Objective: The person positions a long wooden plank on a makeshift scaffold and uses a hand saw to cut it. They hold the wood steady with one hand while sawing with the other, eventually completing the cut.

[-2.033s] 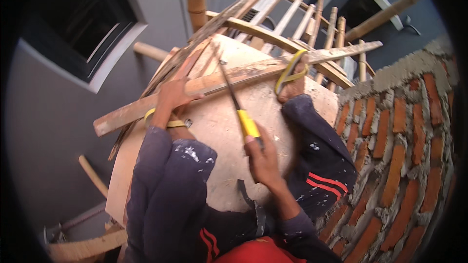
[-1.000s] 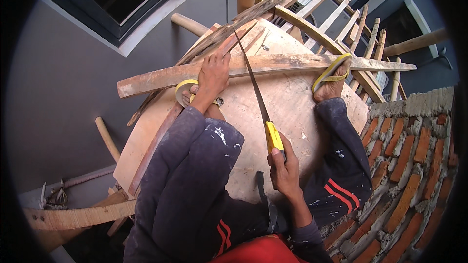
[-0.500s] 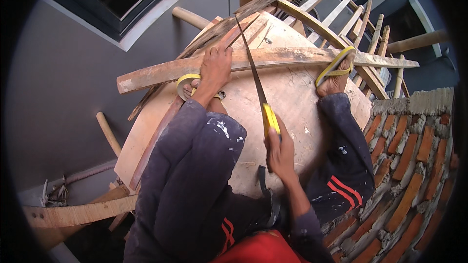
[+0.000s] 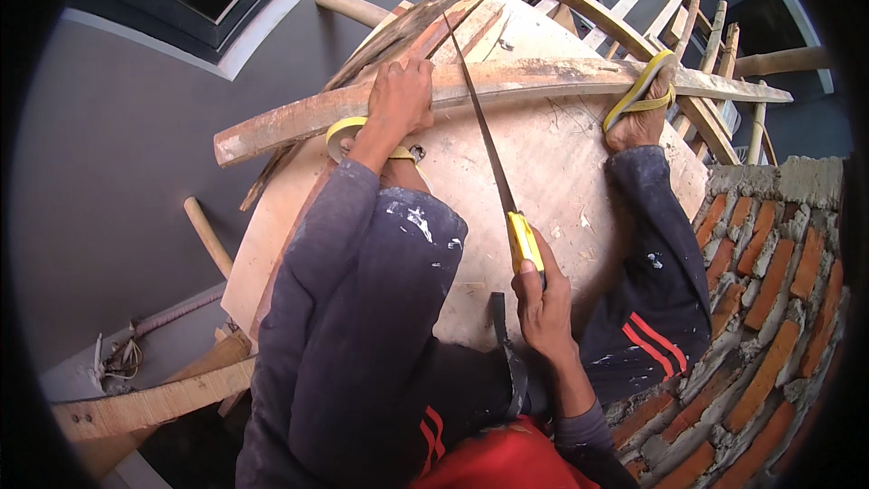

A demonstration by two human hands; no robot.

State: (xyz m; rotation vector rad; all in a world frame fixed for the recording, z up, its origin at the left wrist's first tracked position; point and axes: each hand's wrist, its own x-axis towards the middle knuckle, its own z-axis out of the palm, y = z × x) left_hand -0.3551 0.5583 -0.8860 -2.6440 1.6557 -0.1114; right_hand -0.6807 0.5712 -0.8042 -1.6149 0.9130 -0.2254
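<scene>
A long weathered wooden beam [image 4: 534, 79] lies crosswise in front of me. My left hand [image 4: 403, 98] presses down on its left part, fingers wrapped over the far edge. In my right hand [image 4: 545, 303] is the yellow and black handle of a handsaw [image 4: 490, 140]. The saw's dark, tapering blade slants away from me across the beam, to the right of my left hand. How deep the teeth sit in the wood I cannot tell. My feet, in yellow-strapped sandals, are at the beam: the left beside my left hand, the right [image 4: 644, 109] on its right part.
Beneath me is a pale plywood sheet [image 4: 489, 254] with scattered wood chips. Rough planks and a slatted timber frame [image 4: 625, 4] stand beyond. On the right rises a brick wall [image 4: 769, 299]; to the left are a grey wall [image 4: 109, 172] and a dark window.
My right hand has drawn the saw back toward me across the beam. The left hand keeps its hold. The whole view has shifted slightly.
</scene>
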